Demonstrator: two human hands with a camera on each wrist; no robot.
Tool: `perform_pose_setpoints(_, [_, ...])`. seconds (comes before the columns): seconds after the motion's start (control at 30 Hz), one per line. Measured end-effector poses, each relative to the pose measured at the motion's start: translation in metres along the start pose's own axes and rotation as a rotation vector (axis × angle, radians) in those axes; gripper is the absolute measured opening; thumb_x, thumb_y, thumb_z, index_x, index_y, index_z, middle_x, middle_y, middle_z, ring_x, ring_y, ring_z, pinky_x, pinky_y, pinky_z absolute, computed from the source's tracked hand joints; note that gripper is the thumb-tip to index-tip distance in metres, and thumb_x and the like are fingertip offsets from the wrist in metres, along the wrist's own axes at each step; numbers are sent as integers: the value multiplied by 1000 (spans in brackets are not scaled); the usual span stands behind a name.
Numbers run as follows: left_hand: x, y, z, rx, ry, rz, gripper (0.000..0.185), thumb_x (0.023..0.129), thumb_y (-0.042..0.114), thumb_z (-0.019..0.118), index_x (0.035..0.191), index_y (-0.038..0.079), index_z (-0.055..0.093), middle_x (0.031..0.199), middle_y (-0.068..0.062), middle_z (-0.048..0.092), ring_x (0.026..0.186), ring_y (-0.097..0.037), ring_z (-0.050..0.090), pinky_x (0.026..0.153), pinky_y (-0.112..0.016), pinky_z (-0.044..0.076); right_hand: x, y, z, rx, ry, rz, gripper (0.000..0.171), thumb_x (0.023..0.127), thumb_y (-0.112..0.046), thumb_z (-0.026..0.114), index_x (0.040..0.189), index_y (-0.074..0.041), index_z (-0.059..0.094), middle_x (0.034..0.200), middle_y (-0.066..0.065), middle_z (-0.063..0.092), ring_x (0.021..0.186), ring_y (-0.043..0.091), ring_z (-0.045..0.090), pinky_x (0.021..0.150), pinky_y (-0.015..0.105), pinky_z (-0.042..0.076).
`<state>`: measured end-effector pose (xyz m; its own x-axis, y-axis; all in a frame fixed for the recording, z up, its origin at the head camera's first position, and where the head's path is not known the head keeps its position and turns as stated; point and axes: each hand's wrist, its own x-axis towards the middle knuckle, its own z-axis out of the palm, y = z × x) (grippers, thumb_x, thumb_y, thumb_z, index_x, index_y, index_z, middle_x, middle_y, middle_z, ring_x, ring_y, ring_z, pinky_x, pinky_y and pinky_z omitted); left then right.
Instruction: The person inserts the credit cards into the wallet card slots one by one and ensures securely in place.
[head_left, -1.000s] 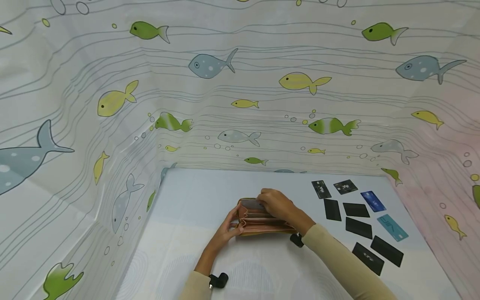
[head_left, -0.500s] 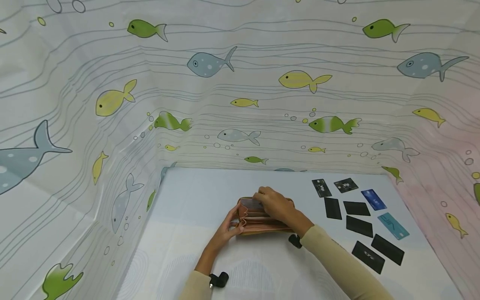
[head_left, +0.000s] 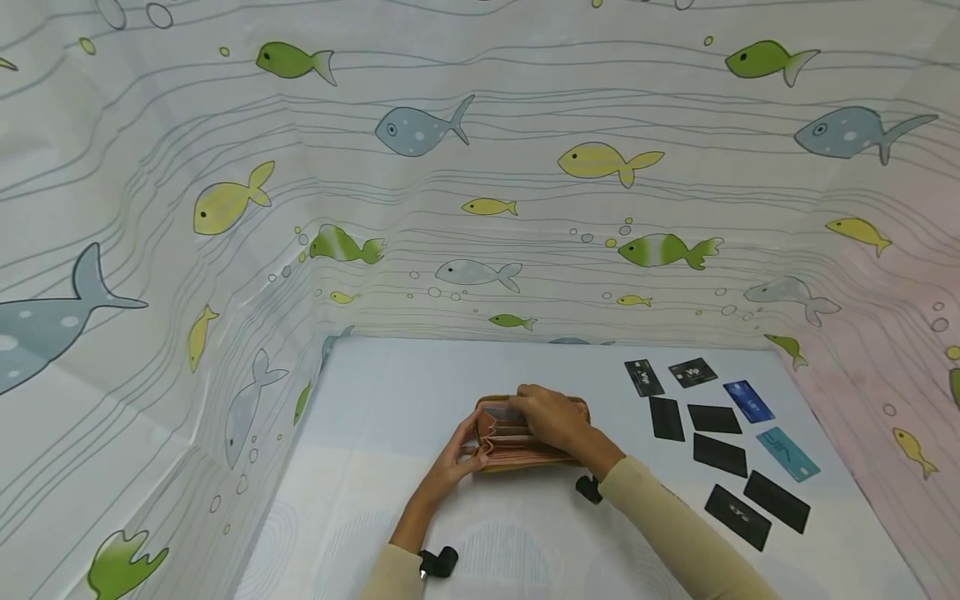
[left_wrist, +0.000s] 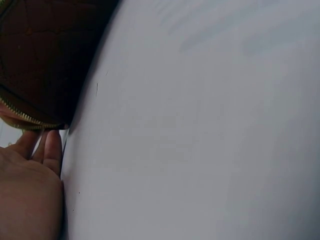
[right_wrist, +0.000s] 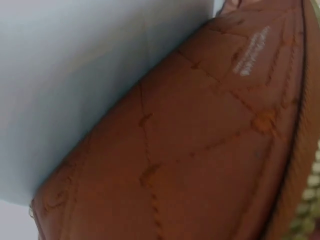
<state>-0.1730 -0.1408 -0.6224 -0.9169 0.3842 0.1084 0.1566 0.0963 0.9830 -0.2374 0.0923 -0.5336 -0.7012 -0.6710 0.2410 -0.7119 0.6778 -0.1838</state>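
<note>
White tabletop (head_left: 390,392), 1 open wallet (head_left: 517,437), 2 hands, 9 cards (head_left: 718,454)

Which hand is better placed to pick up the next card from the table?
Probably the right hand: the cards, such as the black card, lie on its side of the wallet, while the left hand steadies the wallet's far end.

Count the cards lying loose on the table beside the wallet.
9, all right of the wallet: two VIP cards, a blue, a teal, and five plain black. More may sit hidden inside the wallet.
</note>
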Motion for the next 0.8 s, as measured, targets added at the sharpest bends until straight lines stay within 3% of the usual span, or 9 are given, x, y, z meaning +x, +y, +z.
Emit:
perform_pose_setpoints(0.23, [-1, 0, -1, -12, -1, 2, 75, 97, 16, 60, 161, 24, 20, 160, -13, 32, 140, -38, 36, 105, -45, 35, -1, -2, 5, -49, 17, 11, 29, 90, 0, 69, 111, -19, 76, 89, -2, 64, 80, 10, 62, 64, 24, 53])
perform_pose_setpoints(0.47, [-2, -1, 1, -16, -1, -23, 76, 97, 11, 59, 161, 25, 20, 162, -11, 29, 142, -35, 34, 108, -47, 33, -2, -2, 11, -72, -21, 26, 53, 91, -1, 69, 131, -35, 67, 86, -3, 62, 75, 8, 58, 61, 21, 49])
perform_pose_setpoints(0.8, [-1, 0, 0, -22, 11, -16, 76, 96, 9, 60, 161, 21, 21, 162, -13, 29, 142, -38, 34, 110, -56, 30, -3, -4, 17, -63, 56, -21, 35, 92, -2, 69, 118, -25, 74, 86, -2, 64, 80, 13, 60, 66, 25, 52])
